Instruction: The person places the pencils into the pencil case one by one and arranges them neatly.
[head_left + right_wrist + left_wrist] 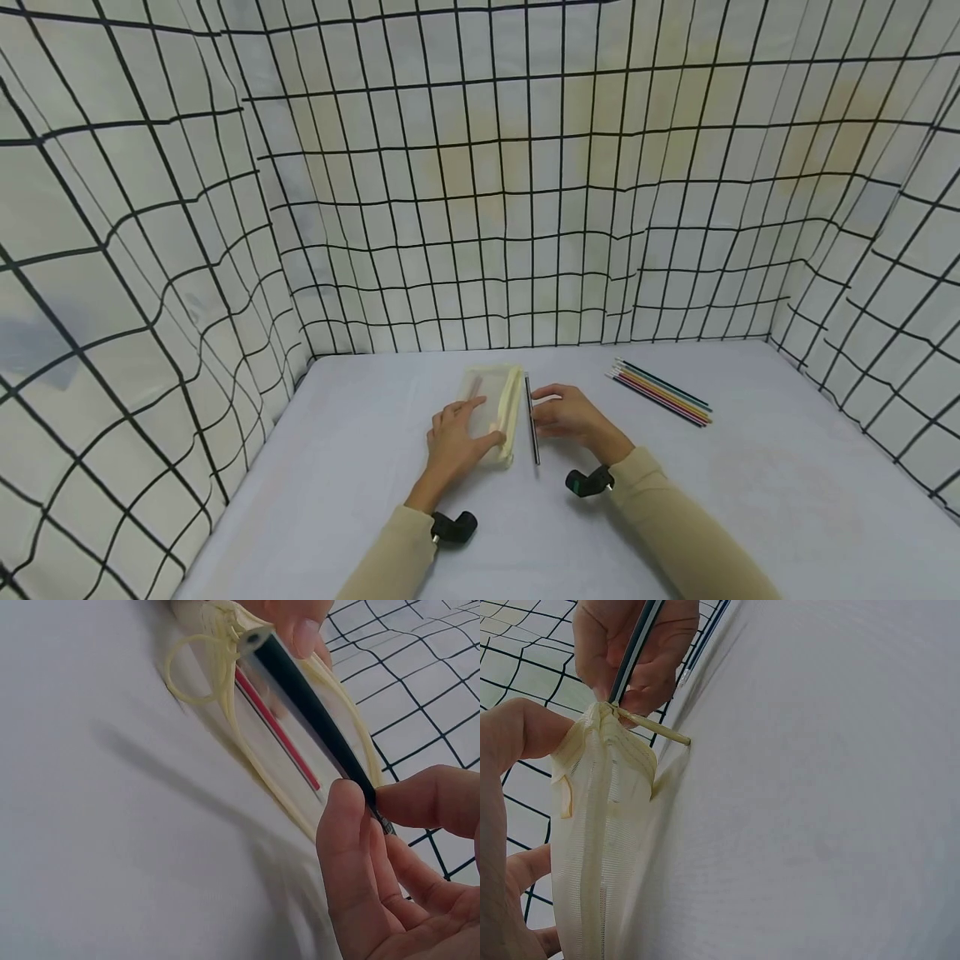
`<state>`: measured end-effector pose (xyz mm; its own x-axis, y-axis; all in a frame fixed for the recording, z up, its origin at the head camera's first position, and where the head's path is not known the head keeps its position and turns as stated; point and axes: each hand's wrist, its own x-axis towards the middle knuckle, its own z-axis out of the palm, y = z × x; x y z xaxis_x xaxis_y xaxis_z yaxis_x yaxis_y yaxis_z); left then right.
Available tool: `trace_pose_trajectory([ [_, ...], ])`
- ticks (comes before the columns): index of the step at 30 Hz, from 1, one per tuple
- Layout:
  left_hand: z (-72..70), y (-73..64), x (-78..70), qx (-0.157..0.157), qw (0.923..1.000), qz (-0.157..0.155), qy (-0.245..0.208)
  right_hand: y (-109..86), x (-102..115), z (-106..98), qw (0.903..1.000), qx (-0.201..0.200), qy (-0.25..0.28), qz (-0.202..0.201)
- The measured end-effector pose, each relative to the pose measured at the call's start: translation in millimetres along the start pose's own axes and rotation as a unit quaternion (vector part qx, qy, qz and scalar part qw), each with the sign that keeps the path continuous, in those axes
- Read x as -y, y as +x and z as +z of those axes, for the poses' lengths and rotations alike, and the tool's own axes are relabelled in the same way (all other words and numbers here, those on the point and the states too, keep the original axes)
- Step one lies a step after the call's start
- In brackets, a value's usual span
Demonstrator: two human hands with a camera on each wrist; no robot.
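Note:
A pale yellow mesh pencil case [512, 408] with a zip along its edge lies in front of me. My left hand [457, 439] grips it, thumb at the zip side in the left wrist view. Between the thumb and fingers of my right hand [573, 421] is a dark pencil [315, 712], pinched and held just right of the case [585, 862]. The zip side gapes in the right wrist view, where a red pencil [279, 731] shows inside. A yellow cord loop [174, 671] hangs from the case's end.
Several coloured pencils [662, 393] lie side by side on the white tabletop [787, 475], to the right of my right hand. Black grid netting [525, 208] over white sheeting rises behind the table and along both sides.

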<state>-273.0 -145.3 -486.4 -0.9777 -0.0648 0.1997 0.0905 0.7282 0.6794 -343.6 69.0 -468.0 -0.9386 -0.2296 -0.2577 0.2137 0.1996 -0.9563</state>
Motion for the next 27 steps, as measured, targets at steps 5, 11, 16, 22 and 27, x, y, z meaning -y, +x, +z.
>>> trace_pose_trajectory([
  [5,0.9,-0.2,0.1,0.002,1.0000,-0.001,-0.007,6.5,2.8,8.2,0.9999,-0.005,0.009,0.013],
  [11,1.7,-0.2,1.2,-0.002,1.0000,-0.006,0.001,12.3,6.6,17.0,0.9997,-0.003,0.018,0.013],
  [16,1.9,0.1,1.8,-0.001,1.0000,-0.007,0.001,16.0,7.9,24.1,0.9992,0.006,0.040,0.005],
  [22,1.3,-0.2,1.4,0.000,1.0000,-0.004,0.002,19.5,9.1,30.0,0.9987,0.000,0.051,-0.001],
  [27,0.0,-0.8,0.3,0.000,1.0000,-0.003,0.000,19.8,11.9,33.5,0.9986,0.004,0.054,0.001],
])
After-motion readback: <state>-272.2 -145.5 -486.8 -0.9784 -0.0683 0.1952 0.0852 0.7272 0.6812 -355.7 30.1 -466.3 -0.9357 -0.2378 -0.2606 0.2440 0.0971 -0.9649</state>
